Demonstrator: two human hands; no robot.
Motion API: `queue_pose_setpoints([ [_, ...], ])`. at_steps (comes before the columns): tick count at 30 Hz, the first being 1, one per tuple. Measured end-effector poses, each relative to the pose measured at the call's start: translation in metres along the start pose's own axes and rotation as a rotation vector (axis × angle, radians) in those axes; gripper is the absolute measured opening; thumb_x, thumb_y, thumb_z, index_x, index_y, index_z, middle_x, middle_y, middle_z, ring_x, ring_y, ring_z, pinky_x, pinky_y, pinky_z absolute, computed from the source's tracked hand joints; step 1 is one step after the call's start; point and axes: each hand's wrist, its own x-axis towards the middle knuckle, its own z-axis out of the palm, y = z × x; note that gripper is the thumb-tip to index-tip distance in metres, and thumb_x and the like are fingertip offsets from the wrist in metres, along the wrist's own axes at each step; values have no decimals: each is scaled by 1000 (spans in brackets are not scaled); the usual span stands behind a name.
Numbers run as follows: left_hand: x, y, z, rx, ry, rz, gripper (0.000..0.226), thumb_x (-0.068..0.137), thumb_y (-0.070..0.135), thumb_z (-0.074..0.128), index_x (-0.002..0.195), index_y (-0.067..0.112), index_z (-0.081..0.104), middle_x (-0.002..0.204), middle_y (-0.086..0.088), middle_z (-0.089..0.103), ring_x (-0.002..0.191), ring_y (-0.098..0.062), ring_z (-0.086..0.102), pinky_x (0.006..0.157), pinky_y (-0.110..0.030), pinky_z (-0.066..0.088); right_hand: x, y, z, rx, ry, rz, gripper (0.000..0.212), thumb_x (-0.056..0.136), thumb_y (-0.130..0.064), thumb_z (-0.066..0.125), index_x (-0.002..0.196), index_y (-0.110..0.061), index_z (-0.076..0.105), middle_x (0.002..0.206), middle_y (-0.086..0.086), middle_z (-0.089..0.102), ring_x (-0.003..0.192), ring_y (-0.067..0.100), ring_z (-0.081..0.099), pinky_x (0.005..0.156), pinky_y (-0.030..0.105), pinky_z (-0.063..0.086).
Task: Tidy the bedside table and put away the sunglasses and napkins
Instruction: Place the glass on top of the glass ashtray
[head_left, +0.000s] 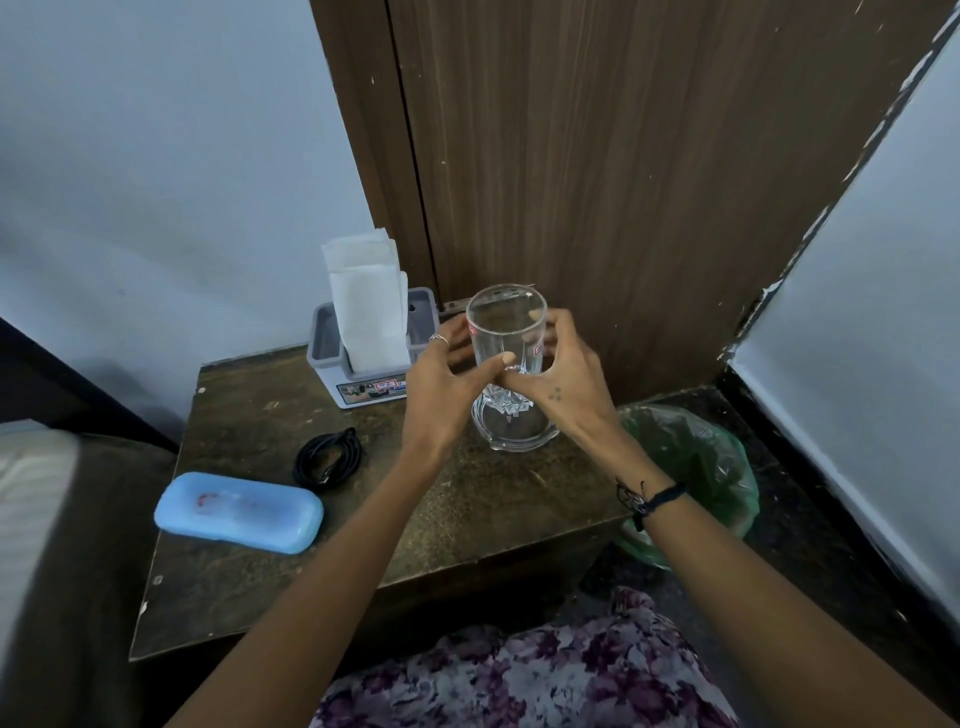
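Two hands, left hand (441, 379) and right hand (563, 376), grip the upright glass (506, 358); napkins (366, 301) stand just left of it, nearer the left hand.

Pale blue walls (156, 130), brown wooden panel (623, 156), dark floor (810, 540).

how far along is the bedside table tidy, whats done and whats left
Mostly done, it seems: the napkins stand in the grey holder, and the blue glasses case lies shut, though whether the sunglasses are inside cannot be seen. In hand: the left hand and right hand grip the clear glass above the table. Left: set the glass down; perhaps stow the coiled black cable.
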Motion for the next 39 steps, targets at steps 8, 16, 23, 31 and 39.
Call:
queue_pose_setpoints([
  [8, -5, 2, 2, 6, 23, 3, 64, 76, 25, 73, 134, 16, 48, 123, 9, 59, 99, 2, 57, 72, -2, 48, -8, -3, -5, -29, 32, -24, 70, 65, -45, 79, 121, -24, 41, 114, -7, 58, 100, 6, 56, 81, 22, 47],
  [16, -14, -10, 4, 24, 2, -38, 65, 75, 26, 74, 134, 15, 48, 127, 0, 61, 106, -7, 59, 80, -11, 50, -16, 10, -1, -60, -11, 12, 74, 66, -45, 79, 125, -21, 40, 116, -3, 58, 104, 12, 56, 86, 27, 48],
  [23, -15, -16, 5, 31, -10, -59, 68, 75, 26, 74, 136, 14, 45, 130, -2, 59, 112, -13, 59, 95, -32, 51, -17, 16, 2, -62, -13, 24, 74, 67, -44, 79, 125, -21, 39, 118, -1, 57, 106, 14, 55, 88, 31, 49],
  [31, -13, -19, 5, 45, -10, -38, 66, 77, 25, 73, 136, 15, 45, 130, -1, 59, 109, -9, 58, 86, -17, 48, -17, 18, 4, -95, -2, 15, 76, 67, -46, 77, 126, -20, 37, 119, 0, 57, 107, 15, 55, 89, 34, 50],
  [39, -17, -22, 5, 43, -32, -18, 63, 78, 20, 72, 135, 17, 45, 130, 2, 57, 108, -4, 54, 74, 3, 44, -21, 19, 4, -117, -18, 26, 79, 66, -55, 74, 126, -25, 33, 126, -3, 53, 111, 14, 54, 89, 39, 51],
])
